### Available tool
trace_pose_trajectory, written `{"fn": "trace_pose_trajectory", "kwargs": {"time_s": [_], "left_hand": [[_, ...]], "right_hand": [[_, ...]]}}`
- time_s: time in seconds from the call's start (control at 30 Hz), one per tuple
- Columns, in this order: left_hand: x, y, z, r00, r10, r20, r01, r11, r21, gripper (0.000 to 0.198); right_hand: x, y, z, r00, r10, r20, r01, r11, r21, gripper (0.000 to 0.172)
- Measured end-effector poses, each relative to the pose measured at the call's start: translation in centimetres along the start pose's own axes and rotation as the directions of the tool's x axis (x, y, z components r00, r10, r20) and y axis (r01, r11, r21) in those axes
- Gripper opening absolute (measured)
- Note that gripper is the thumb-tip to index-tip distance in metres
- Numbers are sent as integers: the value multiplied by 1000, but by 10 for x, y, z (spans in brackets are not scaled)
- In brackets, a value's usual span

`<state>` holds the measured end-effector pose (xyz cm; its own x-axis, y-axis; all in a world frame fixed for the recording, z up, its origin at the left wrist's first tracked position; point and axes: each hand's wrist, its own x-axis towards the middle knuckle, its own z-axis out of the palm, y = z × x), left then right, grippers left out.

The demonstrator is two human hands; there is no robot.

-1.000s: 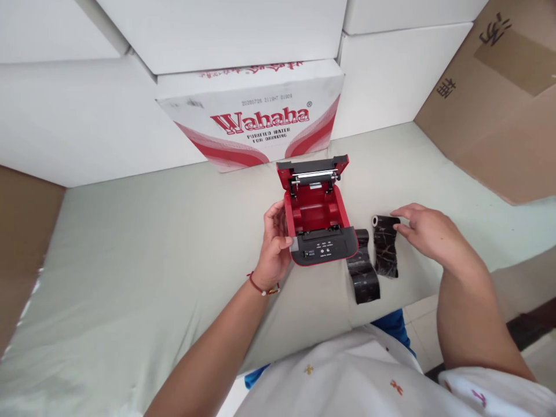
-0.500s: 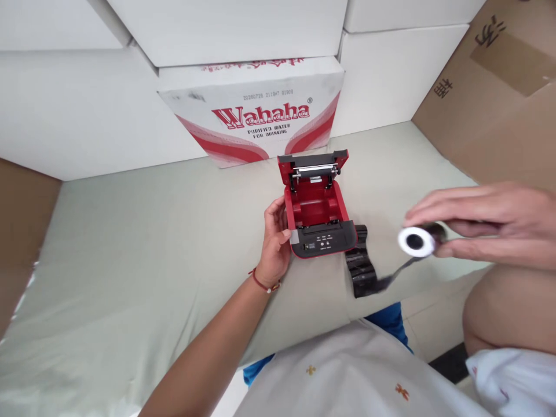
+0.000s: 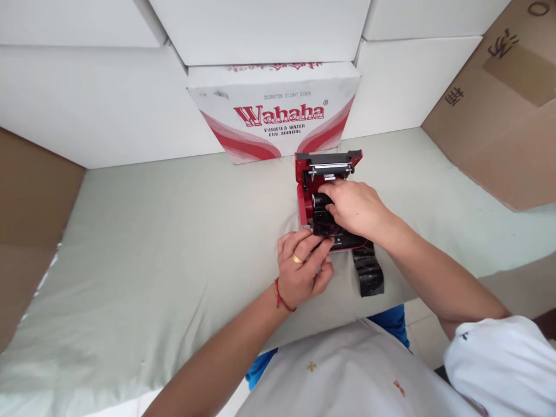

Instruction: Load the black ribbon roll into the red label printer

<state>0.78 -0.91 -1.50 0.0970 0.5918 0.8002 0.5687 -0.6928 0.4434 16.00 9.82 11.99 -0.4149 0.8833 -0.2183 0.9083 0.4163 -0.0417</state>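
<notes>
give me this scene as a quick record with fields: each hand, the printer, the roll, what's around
left hand: fingers curled at the front edge of the printer; grip unclear
right hand: gripping the black roll inside the printer's open bay
printer: red, lid raised, on the table
strip: black, loose, on the table by the printer's front right corner
behind: water box, white boxes
right: cardboard box

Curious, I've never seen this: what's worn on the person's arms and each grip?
The left grip wears a gold ring, its wrist a red string bracelet. Forearms are bare. The right upper arm has a short white sleeve with small coloured motifs.
</notes>
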Motion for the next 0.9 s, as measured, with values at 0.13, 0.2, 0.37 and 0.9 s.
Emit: {"fn": "trace_pose_trajectory", "kwargs": {"time_s": [0.13,0.2,0.37,0.9], "left_hand": [[4,1,-3,992,-56,-111,63,996,59,65],[6,-1,-5,995,-54,-83,58,997,57,70],[3,2,-3,986,-48,162,49,999,-3,70],[17,52,-6,941,-223,256,161,957,240,63]], "right_hand": [[8,5,4,1000,-22,21,21,999,29,49],[9,7,4,999,-23,23,22,999,41,48],[11,5,5,1000,-6,5,6,1000,8,47],[-19,42,-23,821,39,-570,187,924,332,41]]}}
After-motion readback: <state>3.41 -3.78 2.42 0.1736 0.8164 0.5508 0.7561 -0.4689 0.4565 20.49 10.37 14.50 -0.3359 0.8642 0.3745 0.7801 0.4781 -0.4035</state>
